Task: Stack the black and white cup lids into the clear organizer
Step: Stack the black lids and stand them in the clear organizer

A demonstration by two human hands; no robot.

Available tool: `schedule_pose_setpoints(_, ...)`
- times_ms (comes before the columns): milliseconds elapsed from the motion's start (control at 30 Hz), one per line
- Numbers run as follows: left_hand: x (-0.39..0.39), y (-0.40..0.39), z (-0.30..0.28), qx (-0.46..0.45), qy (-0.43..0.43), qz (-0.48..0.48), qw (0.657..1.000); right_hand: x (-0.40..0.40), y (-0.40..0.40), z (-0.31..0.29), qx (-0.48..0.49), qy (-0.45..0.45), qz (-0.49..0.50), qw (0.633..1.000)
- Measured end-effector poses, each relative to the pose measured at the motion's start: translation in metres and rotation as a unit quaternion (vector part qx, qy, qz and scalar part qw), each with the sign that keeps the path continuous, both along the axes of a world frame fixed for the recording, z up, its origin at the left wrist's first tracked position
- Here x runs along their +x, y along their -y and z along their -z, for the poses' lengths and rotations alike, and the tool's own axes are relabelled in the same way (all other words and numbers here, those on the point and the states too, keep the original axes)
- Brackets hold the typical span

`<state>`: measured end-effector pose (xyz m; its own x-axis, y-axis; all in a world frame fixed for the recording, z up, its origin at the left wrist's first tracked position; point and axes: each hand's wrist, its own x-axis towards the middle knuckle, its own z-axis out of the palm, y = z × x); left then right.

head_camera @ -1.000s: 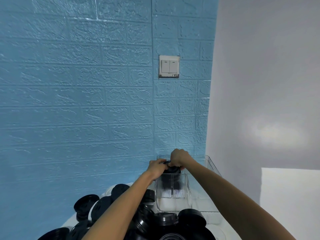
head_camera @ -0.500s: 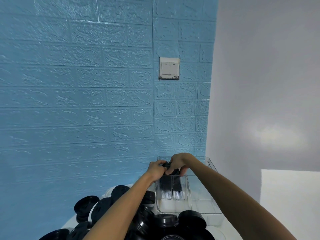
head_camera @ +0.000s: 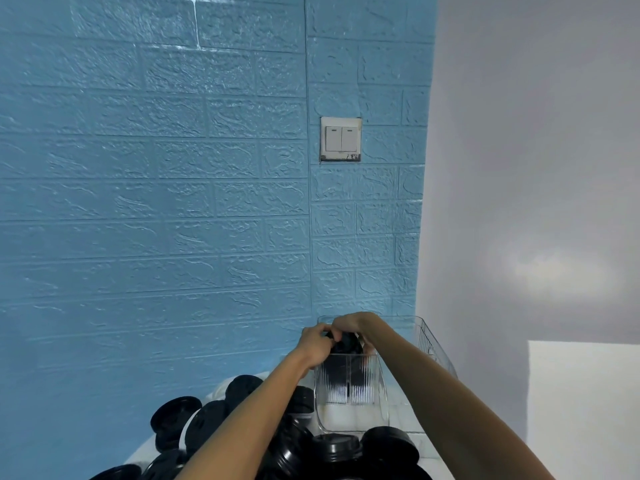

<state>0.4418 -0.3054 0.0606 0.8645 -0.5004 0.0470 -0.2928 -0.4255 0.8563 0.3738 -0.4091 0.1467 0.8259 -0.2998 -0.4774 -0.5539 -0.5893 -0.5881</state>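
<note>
A clear ribbed organizer (head_camera: 349,389) stands against the blue wall at the lower middle of the head view. Black cup lids (head_camera: 346,342) sit at its top opening, with more dark lids showing through its ribbed front. My left hand (head_camera: 313,344) grips these lids from the left, fingers curled over them. My right hand (head_camera: 353,323) curls over them from above and from the right. A heap of loose black lids (head_camera: 332,448) lies in front of the organizer, with a few white ones partly hidden among them.
A second clear bin (head_camera: 433,344) stands right of the organizer, against the grey wall. A light switch (head_camera: 341,138) is on the blue brick wall above. A white surface (head_camera: 581,403) lies at the lower right.
Both hands have sunk a little with the black lids, from above the organizer's rim down into its top opening.
</note>
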Motion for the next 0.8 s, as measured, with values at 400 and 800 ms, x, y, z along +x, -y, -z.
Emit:
schedule_pose_setpoints(400, -0.002, 0.0, -0.001, -0.015, -0.003, -0.003, 1.0, -0.004, -0.007, 0.009, 0.065, 0.06, 0.079, 0.993)
schedule_pose_setpoints(800, -0.005, -0.003, -0.001, -0.027, -0.013, -0.001, 1.0, 0.009, 0.009, 0.029, 0.129, 0.086, 0.128, 0.98)
